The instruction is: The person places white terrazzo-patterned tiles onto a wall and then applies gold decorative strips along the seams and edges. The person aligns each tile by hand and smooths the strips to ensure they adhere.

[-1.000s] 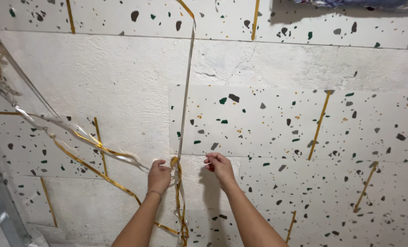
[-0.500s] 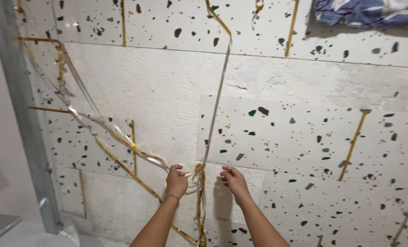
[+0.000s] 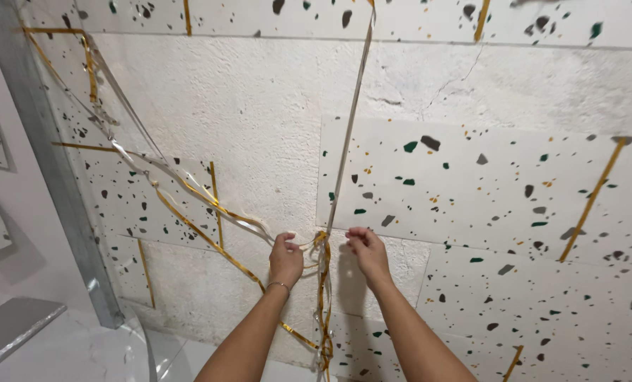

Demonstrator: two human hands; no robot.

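Observation:
A long gold strip (image 3: pixel 346 134) runs down the white speckled wall from the top edge to my hands, then hangs loose below them. My left hand (image 3: pixel 286 257) pinches a loose gold and clear ribbon (image 3: pixel 188 191) that trails up to the left. My right hand (image 3: pixel 364 249) presses its fingertips against the wall right beside the vertical strip, at the lower corner of a speckled panel (image 3: pixel 486 191). Both hands sit close together, a little apart, with the strip between them.
A grey metal frame (image 3: pixel 47 170) stands along the left. More gold strips (image 3: pixel 590 201) are stuck across the speckled panels. A band of bare rough plaster (image 3: pixel 245 106) crosses the wall. A pale glossy floor (image 3: pixel 68 346) shows at the lower left.
The view has swung left and closer to the wall, so the metal frame came into sight. My hands stay at the same spot on the strip, still close together.

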